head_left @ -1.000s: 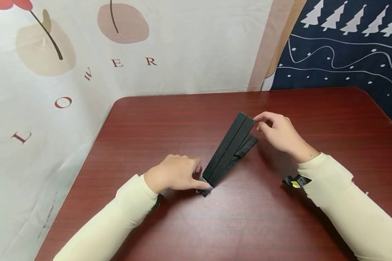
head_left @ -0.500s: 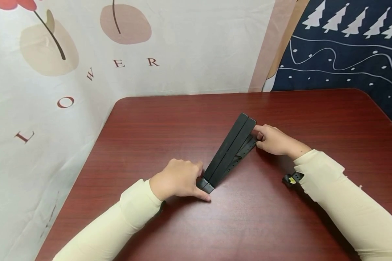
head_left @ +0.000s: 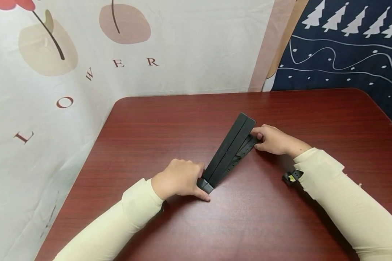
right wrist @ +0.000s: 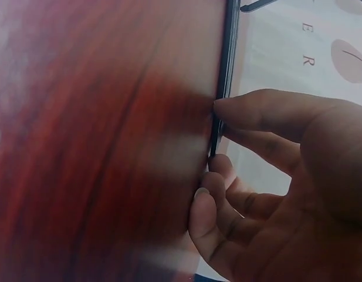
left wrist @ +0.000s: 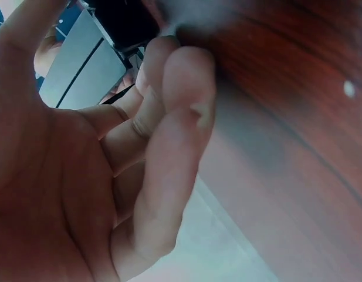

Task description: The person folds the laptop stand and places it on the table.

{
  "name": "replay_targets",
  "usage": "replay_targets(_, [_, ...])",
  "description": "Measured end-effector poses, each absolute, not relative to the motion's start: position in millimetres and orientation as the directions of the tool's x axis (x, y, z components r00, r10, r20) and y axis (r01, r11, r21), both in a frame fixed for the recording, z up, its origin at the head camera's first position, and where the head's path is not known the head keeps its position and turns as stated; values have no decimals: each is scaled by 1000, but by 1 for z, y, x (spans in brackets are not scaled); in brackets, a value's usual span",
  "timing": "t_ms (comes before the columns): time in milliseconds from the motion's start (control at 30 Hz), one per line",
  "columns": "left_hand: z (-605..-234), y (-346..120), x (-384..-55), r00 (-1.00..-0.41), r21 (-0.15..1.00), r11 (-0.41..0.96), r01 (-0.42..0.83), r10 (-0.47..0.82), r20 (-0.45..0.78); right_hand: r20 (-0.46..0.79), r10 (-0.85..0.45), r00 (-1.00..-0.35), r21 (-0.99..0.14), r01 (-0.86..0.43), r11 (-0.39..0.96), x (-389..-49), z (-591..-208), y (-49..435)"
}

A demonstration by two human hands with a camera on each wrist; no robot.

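Observation:
A black folding stand [head_left: 227, 152] sits slantwise on the table, two long flat slats raised over a notched lower bar [head_left: 246, 149]. At its near, hinged end, my left hand [head_left: 178, 179] holds the stand, thumb on the near side and fingers on the far side. My right hand [head_left: 274, 140] pinches the far end of the lower bar between thumb and fingers. The right wrist view shows the bar as a thin dark edge [right wrist: 227, 59], low over the wood. In the left wrist view the curled fingers [left wrist: 169, 158] hide part of the stand's end.
The reddish-brown table [head_left: 150, 127] has rounded far corners. Behind it hangs a pale printed cloth [head_left: 199, 47] with letters, and a navy cloth [head_left: 339, 79] with white trees at the right. A small black device [head_left: 292, 177] is strapped at the right wrist.
My right hand has moved down and in from beside the slats to pinch the lower bar's far end. The left thumb has slid off the hinge top to the near side.

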State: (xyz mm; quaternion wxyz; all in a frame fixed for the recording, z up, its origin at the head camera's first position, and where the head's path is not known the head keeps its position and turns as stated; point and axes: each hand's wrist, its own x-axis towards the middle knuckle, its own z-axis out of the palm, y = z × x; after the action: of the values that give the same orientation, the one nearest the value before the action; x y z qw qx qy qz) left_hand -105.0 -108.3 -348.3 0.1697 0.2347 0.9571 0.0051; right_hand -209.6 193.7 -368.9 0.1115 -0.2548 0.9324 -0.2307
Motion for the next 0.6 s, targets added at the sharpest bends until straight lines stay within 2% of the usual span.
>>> replay_targets(600, [-344,-112,-108,-825,87,887,453,454,-338,-131,-524,-841,-480,-409,776,-198,-362,197])
